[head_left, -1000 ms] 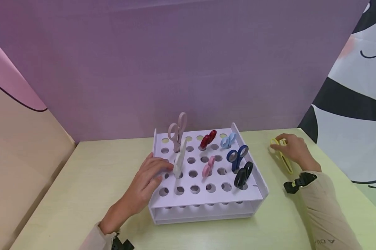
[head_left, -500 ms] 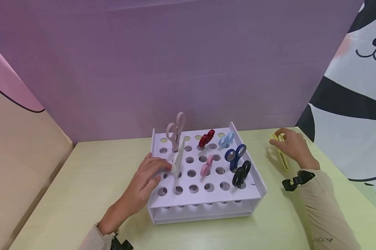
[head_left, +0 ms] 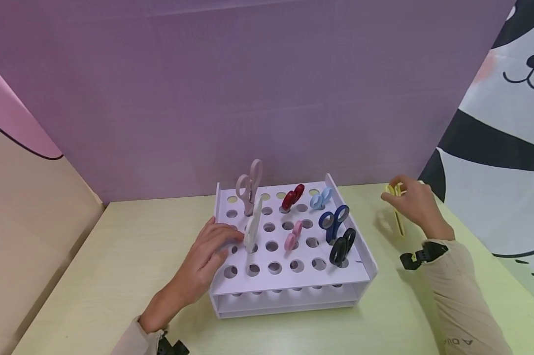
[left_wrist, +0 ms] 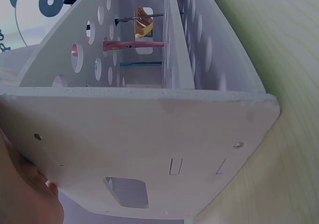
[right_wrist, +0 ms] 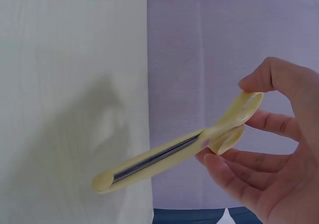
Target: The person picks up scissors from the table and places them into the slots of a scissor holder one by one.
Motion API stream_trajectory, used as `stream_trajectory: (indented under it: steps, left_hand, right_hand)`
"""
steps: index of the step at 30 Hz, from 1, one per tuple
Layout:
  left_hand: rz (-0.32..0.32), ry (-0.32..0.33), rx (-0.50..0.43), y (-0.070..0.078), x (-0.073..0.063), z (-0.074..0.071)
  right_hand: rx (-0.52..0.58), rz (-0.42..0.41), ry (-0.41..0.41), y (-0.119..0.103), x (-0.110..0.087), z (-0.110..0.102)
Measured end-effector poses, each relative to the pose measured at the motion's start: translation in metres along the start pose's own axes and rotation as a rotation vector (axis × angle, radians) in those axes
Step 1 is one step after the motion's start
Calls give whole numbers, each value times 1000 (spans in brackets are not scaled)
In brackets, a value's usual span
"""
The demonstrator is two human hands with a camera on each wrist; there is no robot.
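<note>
My right hand (head_left: 415, 204) pinches a pair of yellow scissors (right_wrist: 164, 157) by the handle loops. The scissors are raised over the right side of the table, their blunt tip slanting down. In the right wrist view, the thumb presses one loop from above, with fingers under the handles. My left hand (head_left: 202, 264) rests on the left edge of a white holed rack (head_left: 262, 283). Its fingertips lie on the top board, close beside a pair of white scissors (head_left: 252, 229) standing in the rack. The left wrist view shows the rack's side panel (left_wrist: 149, 134) from close by.
Other scissors stand in the rack: light pink (head_left: 249, 190), red (head_left: 292, 198), light blue (head_left: 321, 198), pink (head_left: 293, 235), navy (head_left: 333, 222) and black (head_left: 342, 246). A purple cloth backdrop (head_left: 249, 98) rises behind the pale table (head_left: 160, 231).
My right hand has risen slightly with the yellow scissors and turned them nearly edge-on to the head view. My left hand stays at the rack's edge. The head view has shifted slightly.
</note>
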State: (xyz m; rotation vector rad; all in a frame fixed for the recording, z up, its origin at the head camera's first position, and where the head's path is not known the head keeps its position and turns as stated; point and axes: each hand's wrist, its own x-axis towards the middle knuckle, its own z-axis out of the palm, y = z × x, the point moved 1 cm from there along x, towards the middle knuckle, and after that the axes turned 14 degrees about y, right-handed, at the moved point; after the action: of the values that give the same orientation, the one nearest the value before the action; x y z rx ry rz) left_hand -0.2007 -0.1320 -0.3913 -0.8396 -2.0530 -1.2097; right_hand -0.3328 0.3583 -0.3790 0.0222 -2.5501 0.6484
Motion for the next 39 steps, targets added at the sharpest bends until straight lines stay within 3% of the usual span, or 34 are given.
stream_trajectory:
  steps: [19, 39]
  left_hand:
    - [-2, 6, 3, -1, -1, -2]
    - [7, 7, -12, 0, 0, 0]
  right_hand:
    - [22, -31, 70, -41, -1, -19]
    - [57, -123, 137, -76, -9, -39]
